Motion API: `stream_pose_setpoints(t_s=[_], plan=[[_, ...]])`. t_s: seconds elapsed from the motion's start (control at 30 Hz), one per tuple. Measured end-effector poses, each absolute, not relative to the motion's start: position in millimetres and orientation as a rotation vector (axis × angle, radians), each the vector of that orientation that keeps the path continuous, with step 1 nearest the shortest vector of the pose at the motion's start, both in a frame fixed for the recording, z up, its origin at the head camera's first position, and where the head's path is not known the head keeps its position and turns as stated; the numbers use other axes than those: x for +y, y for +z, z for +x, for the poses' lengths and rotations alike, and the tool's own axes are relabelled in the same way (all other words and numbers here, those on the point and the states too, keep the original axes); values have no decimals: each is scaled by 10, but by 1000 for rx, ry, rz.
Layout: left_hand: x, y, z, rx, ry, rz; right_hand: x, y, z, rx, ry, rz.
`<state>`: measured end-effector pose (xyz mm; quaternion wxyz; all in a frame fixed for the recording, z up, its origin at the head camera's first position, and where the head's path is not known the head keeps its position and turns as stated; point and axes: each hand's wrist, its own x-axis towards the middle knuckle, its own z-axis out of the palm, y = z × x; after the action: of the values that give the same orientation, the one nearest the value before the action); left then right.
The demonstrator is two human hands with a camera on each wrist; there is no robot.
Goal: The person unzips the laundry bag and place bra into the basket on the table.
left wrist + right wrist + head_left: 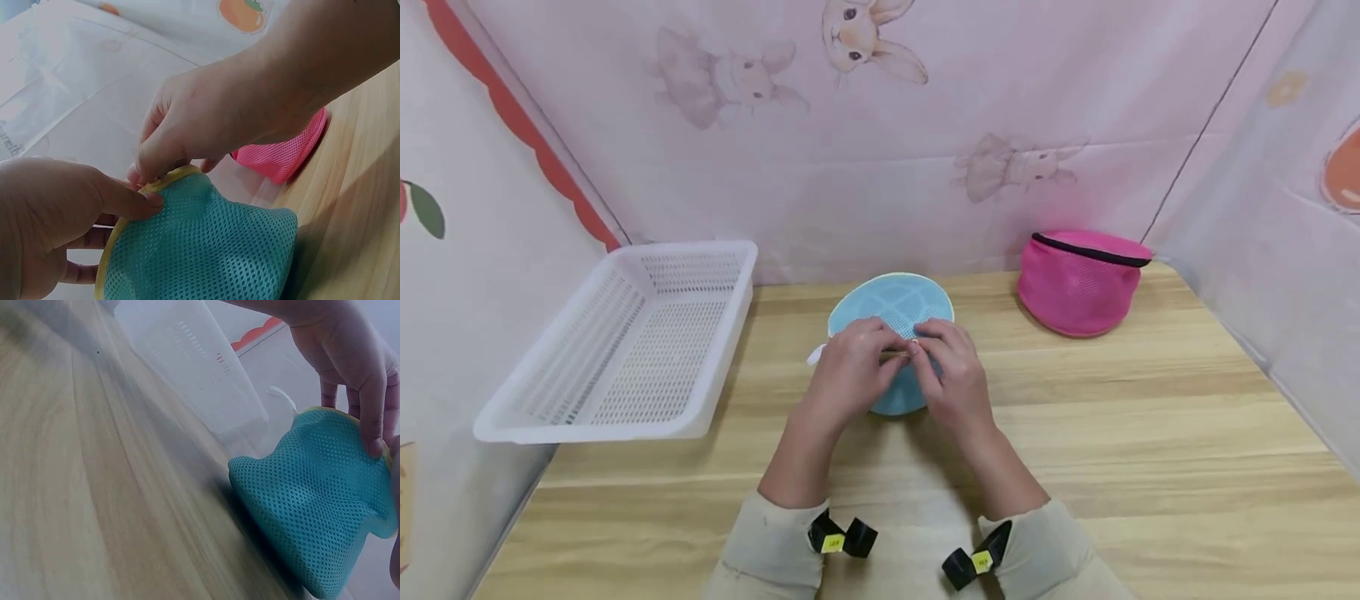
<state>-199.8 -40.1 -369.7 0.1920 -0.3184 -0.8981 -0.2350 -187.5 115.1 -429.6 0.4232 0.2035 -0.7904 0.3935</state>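
Observation:
A blue mesh bag (pixel 891 304) with yellow edging stands on the table between both hands. My left hand (pixel 855 364) pinches its yellow rim (pixel 107 262) between thumb and fingers. Right beside it, my right hand (pixel 953 379) pinches the same rim, the fingertips of both hands nearly meeting. In the left wrist view the left hand (pixel 56 219) is at the left and the right hand (pixel 206 115) reaches in from above. A white tag (pixel 281 394) sticks out from the bag's side. What lies exactly between the fingertips is hidden.
A white perforated basket (pixel 718 379) stands at the left of the wooden table (pixel 1112 467). At the back right sits a pink mesh bag (pixel 1075 292) with a black band. Printed cloth walls (pixel 880 192) border the table at the back and sides.

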Motion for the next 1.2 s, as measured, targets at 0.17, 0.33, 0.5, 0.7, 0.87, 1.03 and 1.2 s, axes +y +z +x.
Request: stream_pose_setpoints(t_s=[0.17,0.33,0.5,0.7,0.87,1.03,1.2], plan=[[-405,-3723,-2007,-2501,-686,-941,1153,-4297,-1884,-1940,984,515],[-410,-3728,-2007,-2489,-697,-983,1151,-4296,-1883,-1929,976,504],[-418,-3726,-2009,-2484,-686,-999,1151,-4295,-1885,-1929,964,490],[-426,-3720,-2015,-2503,-653,-1001,1159,-4294,-1885,-1933,945,490],[-429,-3710,-2012,-2547,-611,-983,1164,-4298,-1891,-1918,938,488],[-433,-3691,-2006,-2595,-599,-970,1180,-4294,-1905,-1919,901,489],[-440,-3677,-1996,-2653,-600,-967,1194,-4293,-1906,-1920,875,483]])
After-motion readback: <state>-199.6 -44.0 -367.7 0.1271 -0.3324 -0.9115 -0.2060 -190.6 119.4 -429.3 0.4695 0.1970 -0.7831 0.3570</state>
